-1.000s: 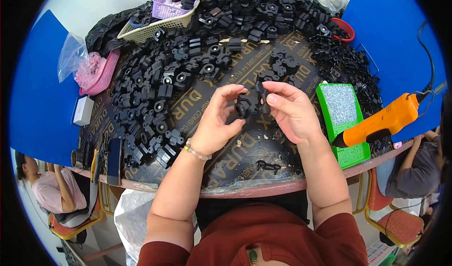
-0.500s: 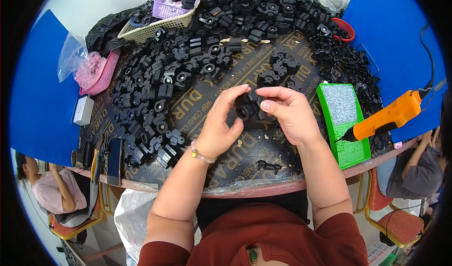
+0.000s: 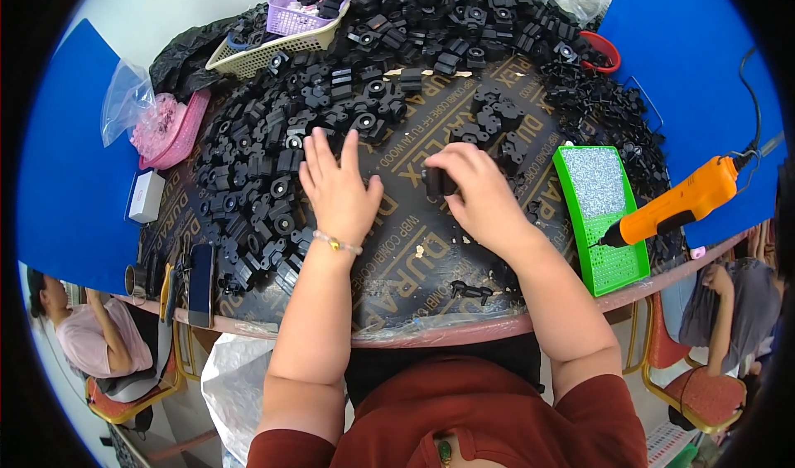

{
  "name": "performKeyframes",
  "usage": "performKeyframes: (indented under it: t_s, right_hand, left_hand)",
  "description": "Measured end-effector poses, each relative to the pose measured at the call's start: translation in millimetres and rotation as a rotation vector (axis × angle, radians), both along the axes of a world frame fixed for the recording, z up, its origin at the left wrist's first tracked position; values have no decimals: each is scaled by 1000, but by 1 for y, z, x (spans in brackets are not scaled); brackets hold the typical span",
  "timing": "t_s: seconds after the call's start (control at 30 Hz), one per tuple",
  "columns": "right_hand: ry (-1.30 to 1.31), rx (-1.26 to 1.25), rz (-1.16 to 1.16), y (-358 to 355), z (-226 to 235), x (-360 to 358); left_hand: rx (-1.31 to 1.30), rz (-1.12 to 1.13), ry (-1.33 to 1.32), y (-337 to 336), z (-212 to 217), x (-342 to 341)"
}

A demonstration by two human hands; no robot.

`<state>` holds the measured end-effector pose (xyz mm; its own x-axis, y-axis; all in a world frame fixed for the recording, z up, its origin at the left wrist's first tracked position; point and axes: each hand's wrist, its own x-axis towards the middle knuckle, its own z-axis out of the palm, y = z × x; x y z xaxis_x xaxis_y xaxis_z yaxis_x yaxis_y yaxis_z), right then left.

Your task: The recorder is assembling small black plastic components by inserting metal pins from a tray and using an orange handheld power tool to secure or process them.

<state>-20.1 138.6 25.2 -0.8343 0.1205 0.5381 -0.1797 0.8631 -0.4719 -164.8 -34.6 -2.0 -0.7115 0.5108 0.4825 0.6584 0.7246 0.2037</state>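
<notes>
Left hand [image 3: 338, 188]: open, fingers spread flat, reaching toward the heap of black plastic parts [image 3: 273, 186] along the bench's left side; nothing gripped. Likely sorting through for a piece.

Right hand [image 3: 480, 195]: closed around a small black plastic part [image 3: 436, 181], pinched between thumb and fingers near the bench's middle, just above the brown board [image 3: 406, 261]. Held close in, presumably for inspection or fitting. Long axis roughly upright in view, exposed end toward the left hand; exact orientation hard to tell, mostly covered.

Nearby: green perforated tray [image 3: 600, 215] at right edge, orange powered screwdriver [image 3: 683, 203] resting across it; purple basket [image 3: 306, 8] at far edge; pink dish [image 3: 170, 128] at far left.
</notes>
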Motion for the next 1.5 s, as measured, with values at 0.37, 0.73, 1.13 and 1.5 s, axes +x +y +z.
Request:
performKeyframes:
  t_s: [0.37, 0.73, 1.13, 1.5]
  right_hand:
    - [-128, 170, -118, -12, -7, 8]
    - [-50, 70, -311, 26, -16, -1]
    - [-145, 69, -419, 46, -12, 9]
    - [-559, 289, -124, 18, 10, 33]
  left_hand:
    - [-101, 71, -48, -2, -8, -14]
    - [1, 20, -53, -4, -3, -13]
    - [-48, -17, -252, -3, 5, -13]
    - [89, -314, -190, 8, -3, -4]
